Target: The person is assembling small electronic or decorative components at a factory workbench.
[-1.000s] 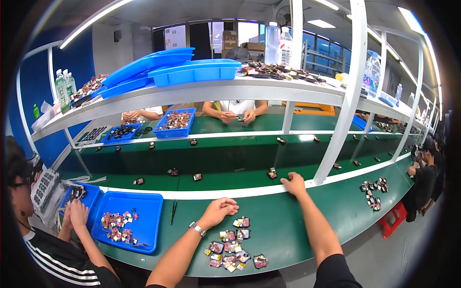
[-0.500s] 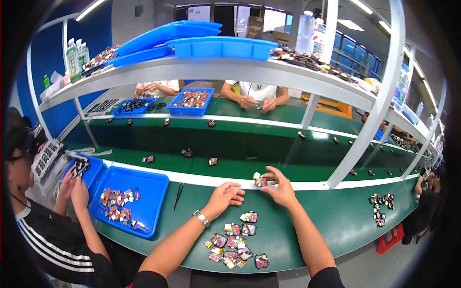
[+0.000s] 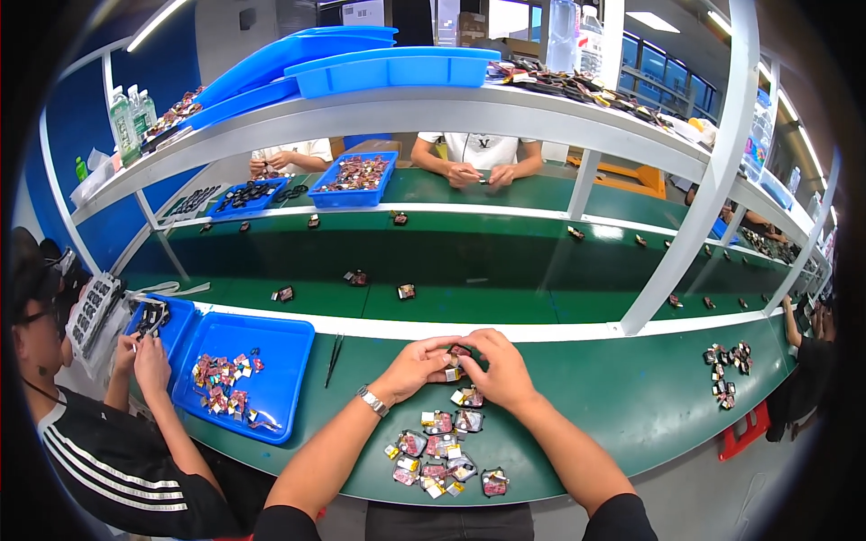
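Note:
Both my hands meet over the green bench near the white rail. My left hand [image 3: 411, 371] and my right hand [image 3: 502, 371] pinch a small circuit-board assembly [image 3: 454, 371] between their fingertips. A pale, yellowish block on it shows below the fingers; the rest is mostly covered. Just beneath lies a loose group of similar assemblies [image 3: 439, 445], with reddish boards, black frames and silver or yellow-edged blocks. One more assembly [image 3: 494, 482] sits a little apart near the bench's front edge. Dark tweezers [image 3: 335, 361] lie to the left of my left forearm.
At left, a blue tray [image 3: 302, 361] holds loose boards beside a co-worker [image 3: 108, 451] handling black parts. Beyond the white rail [image 3: 541, 332], assemblies are spaced along a green conveyor [image 3: 496, 302]. A white post [image 3: 686, 207] rises at right. Another assembly cluster [image 3: 724, 370] lies far right.
My right hand has brought the assembly from the rail back toward me and to the left. My left hand, empty before, has joined it on the piece. Conveyor pieces have shifted slightly right.

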`<action>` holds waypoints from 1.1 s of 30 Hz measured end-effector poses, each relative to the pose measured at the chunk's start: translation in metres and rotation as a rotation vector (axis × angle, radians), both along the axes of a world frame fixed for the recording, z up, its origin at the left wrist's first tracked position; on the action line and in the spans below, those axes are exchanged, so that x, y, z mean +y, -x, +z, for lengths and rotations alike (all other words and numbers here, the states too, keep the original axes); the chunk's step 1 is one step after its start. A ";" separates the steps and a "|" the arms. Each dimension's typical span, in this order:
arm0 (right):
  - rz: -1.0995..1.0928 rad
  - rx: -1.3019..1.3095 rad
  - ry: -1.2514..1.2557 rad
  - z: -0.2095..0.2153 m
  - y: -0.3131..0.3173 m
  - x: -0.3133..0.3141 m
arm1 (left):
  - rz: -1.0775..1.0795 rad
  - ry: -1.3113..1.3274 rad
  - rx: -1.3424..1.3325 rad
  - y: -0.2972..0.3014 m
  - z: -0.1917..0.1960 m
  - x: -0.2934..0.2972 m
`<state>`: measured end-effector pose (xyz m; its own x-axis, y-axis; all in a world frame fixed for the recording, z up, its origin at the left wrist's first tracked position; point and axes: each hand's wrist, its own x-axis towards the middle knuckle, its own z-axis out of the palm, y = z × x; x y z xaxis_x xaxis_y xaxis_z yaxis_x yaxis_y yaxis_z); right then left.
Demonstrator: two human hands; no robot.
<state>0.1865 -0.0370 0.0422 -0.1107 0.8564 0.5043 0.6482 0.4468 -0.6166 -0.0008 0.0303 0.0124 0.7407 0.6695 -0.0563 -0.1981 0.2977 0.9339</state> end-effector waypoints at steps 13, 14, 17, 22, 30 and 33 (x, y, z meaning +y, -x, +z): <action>-0.066 -0.241 -0.237 -0.014 0.002 0.006 | 0.069 0.049 -0.059 -0.007 0.003 -0.005; -0.043 -0.222 -0.261 -0.013 0.001 0.007 | 0.072 0.049 -0.061 -0.007 0.002 -0.005; 0.028 -0.217 -0.188 -0.011 0.000 0.005 | 0.081 0.098 -0.087 -0.006 0.000 -0.004; 0.014 -0.290 -0.153 -0.005 -0.001 0.002 | 0.051 0.061 -0.044 -0.006 0.003 -0.007; 0.172 -0.185 -0.203 -0.004 -0.010 0.009 | 0.085 0.067 -0.037 -0.007 0.000 -0.006; 0.207 -0.198 -0.142 0.001 -0.014 0.007 | 0.096 0.044 -0.013 -0.009 0.000 -0.007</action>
